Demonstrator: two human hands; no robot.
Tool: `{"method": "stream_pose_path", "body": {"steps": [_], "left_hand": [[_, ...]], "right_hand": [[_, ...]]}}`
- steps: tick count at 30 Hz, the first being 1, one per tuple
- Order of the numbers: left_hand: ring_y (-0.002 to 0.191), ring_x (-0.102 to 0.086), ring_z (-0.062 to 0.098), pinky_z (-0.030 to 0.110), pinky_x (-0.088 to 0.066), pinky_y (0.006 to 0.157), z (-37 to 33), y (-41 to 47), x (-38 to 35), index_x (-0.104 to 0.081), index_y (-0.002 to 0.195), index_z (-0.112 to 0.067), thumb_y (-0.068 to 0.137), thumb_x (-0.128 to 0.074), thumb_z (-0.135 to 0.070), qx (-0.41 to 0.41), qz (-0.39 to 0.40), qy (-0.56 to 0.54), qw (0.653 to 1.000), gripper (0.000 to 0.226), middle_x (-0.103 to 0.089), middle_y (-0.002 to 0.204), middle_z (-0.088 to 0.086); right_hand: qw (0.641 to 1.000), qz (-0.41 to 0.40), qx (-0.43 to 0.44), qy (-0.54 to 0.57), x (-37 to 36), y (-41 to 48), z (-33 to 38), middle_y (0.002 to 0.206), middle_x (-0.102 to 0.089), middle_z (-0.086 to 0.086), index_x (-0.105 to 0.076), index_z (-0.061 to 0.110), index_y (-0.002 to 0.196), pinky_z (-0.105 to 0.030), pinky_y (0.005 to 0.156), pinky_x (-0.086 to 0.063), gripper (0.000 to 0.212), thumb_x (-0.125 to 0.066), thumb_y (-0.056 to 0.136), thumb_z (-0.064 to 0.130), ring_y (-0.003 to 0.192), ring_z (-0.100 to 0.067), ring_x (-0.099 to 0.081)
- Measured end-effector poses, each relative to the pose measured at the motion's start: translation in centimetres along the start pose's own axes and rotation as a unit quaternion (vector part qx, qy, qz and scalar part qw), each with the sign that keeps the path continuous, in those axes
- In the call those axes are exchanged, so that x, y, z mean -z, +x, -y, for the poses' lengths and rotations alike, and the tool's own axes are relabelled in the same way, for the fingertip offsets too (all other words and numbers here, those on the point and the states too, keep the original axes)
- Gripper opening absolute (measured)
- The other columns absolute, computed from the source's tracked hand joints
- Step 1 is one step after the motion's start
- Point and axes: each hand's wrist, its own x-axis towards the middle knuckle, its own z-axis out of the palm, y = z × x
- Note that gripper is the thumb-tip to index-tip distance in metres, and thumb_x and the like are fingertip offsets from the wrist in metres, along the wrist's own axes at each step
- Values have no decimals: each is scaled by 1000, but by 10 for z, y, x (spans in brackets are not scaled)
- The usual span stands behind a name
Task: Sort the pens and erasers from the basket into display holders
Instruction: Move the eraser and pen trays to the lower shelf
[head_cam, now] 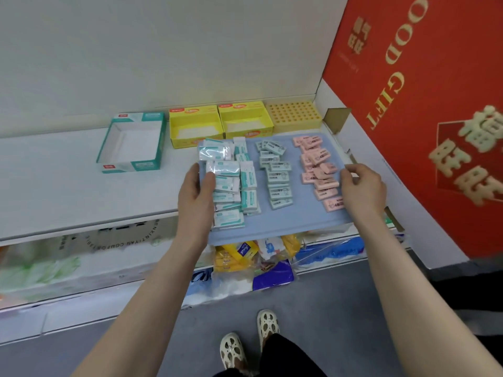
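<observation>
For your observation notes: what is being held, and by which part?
The blue tray, by its side edges: left hand at the left, right hand at the right.

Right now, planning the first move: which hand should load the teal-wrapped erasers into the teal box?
Probably the left hand: its thumb lies on the teal-wrapped erasers, and the teal box stands to that side. The right hand holds the tray edge beside the pink erasers.

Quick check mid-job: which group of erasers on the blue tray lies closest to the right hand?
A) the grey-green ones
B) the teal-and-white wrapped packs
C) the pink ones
C: the pink erasers form the rightmost row on the blue tray, beside the right hand at its right edge, while the teal-and-white packs lie by the left hand.
</observation>
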Motion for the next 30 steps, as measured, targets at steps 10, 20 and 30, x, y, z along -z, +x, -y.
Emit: {"method": "stream_pose_path", "body": {"steps": [10,20,30], "left_hand": [[84,-63,26,46,-53,73,10,21,-29,-55,103,-13,97,-39,-28,-8,-29,184,982,22,-65,93,10],[74,-53,24,36,-34,62,21,50,-46,-51,94,-4,102,-36,-22,-23,-72,298,952,25,-60,84,9],[87,-51,32,37,-37,74,30,57,-49,-52,95,-8,102,-34,-19,-45,-78,319,943,22,-56,81,6]], "right_hand": [[996,9,41,-84,-13,28,-12,104,-69,-20,-66,2,111,-35,74,-43,24,-50,98,15,97,-38,-61],[982,28,83,-169,-31,62,-7,116,-57,-25,-63,-5,115,-42,81,-43,27,-46,99,8,104,-40,-55],[953,82,118,-267,-31,67,-5,114,-52,-24,-61,-6,105,-41,81,-40,21,-45,91,-5,103,-41,-51]]}}
